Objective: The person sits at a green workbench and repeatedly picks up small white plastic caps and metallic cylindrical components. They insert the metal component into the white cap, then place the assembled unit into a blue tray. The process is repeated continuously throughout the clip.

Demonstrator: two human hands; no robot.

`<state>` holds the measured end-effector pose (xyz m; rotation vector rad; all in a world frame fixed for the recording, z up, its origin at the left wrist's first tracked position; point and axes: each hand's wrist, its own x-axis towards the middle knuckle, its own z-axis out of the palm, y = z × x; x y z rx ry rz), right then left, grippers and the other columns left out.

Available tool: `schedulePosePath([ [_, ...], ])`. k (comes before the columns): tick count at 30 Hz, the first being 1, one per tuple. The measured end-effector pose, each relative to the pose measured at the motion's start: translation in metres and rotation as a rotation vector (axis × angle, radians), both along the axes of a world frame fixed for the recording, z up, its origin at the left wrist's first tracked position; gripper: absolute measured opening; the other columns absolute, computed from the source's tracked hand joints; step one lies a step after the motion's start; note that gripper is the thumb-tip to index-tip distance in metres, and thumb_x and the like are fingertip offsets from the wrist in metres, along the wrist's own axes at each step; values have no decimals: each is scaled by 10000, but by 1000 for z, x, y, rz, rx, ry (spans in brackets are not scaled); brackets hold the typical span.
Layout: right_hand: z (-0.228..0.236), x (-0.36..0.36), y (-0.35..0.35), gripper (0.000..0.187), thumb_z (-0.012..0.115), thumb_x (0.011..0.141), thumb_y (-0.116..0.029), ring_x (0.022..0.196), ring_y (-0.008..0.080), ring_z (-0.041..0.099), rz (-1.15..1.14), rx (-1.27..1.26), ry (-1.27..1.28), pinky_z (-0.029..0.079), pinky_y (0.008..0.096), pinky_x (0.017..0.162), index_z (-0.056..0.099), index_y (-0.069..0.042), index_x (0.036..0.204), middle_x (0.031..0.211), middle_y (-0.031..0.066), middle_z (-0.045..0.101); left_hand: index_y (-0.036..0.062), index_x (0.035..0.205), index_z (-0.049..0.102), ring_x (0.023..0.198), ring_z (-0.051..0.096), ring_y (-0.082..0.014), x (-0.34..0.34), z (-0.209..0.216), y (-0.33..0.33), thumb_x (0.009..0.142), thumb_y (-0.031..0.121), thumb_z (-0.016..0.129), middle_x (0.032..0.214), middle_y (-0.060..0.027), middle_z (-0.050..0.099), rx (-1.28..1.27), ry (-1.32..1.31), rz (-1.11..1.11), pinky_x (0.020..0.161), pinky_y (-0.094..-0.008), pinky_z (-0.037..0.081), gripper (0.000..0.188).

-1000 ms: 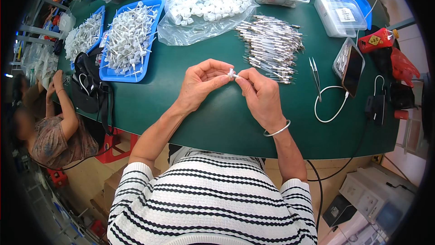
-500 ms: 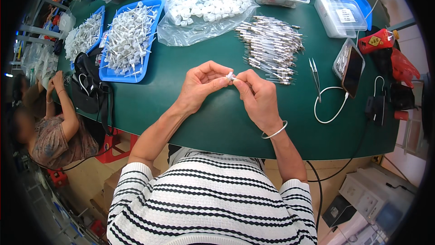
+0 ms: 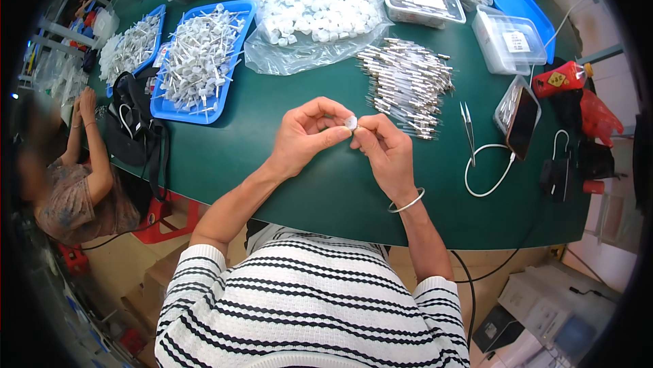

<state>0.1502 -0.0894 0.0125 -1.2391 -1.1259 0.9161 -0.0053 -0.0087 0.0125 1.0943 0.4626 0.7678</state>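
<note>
My left hand [image 3: 309,135] pinches a small white plastic cap [image 3: 351,122] between thumb and fingers over the table's middle. Close against it, my right hand [image 3: 388,150] has thumb and forefinger pressed together at the cap's lower right side. Whatever those right fingertips grip is too small and hidden to make out. Beyond the hands lies a heap of thin metal-and-white rods [image 3: 405,89]. Left of that, a clear plastic bag [image 3: 279,59] holds many loose white caps. A blue tray [image 3: 178,117] at the left carries white caps with thin stems.
A second blue tray [image 3: 161,21] stands farther left, by a black bag [image 3: 132,120]. At right are tweezers [image 3: 467,130], a phone [image 3: 524,123] on a clear box, a white cable [image 3: 486,194] and a red bottle [image 3: 559,79]. Another person's hands [image 3: 85,106] rest at the far left.
The white cap has turned in my fingertips and shows its broad face more. My hands stay together in nearly the same place. The whole view has shifted slightly.
</note>
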Motion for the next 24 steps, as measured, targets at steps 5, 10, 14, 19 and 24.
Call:
schedulePosePath([
  [5, -8, -3, -2, 90, 603, 919, -95, 617, 77, 559, -8, 23, -13, 427, 223, 561, 609, -8, 894, 684, 20, 592, -35, 979, 635, 889, 564, -124, -3, -3, 3, 828, -62, 645, 997, -86, 581, 183, 16, -4, 743, -248, 474, 154],
  [10, -9, -6, -3, 106, 610, 922, -110, 654, 79, 573, -21, -2, -52, 438, 224, 582, 613, -4, 922, 729, 26, 596, -30, 987, 639, 890, 562, -127, -5, -6, 5, 830, -50, 651, 997, -79, 584, 190, 12, -37, 751, -254, 477, 158],
  [14, -6, -10, -1, 98, 620, 908, -55, 740, 89, 587, -36, 47, 161, 470, 223, 664, 623, 21, 970, 844, 33, 607, -16, 1045, 630, 888, 559, -105, -4, 2, 8, 830, -35, 661, 980, -62, 585, 239, 61, -42, 752, -243, 481, 218],
  [19, -13, -5, 0, 112, 649, 877, -14, 814, 91, 582, -50, 86, 167, 476, 221, 749, 633, 31, 979, 900, 30, 609, 9, 1125, 605, 874, 559, -80, -6, 9, -6, 828, -10, 676, 993, -40, 579, 194, 142, 66, 756, -223, 480, 305],
  [24, -13, -7, 0, 106, 658, 864, 2, 827, 90, 577, -48, 99, 153, 476, 222, 767, 637, 27, 965, 901, 32, 615, 1, 1123, 621, 868, 568, -86, -9, 12, -4, 834, -14, 669, 997, -43, 587, 308, 163, 58, 751, -226, 486, 293],
])
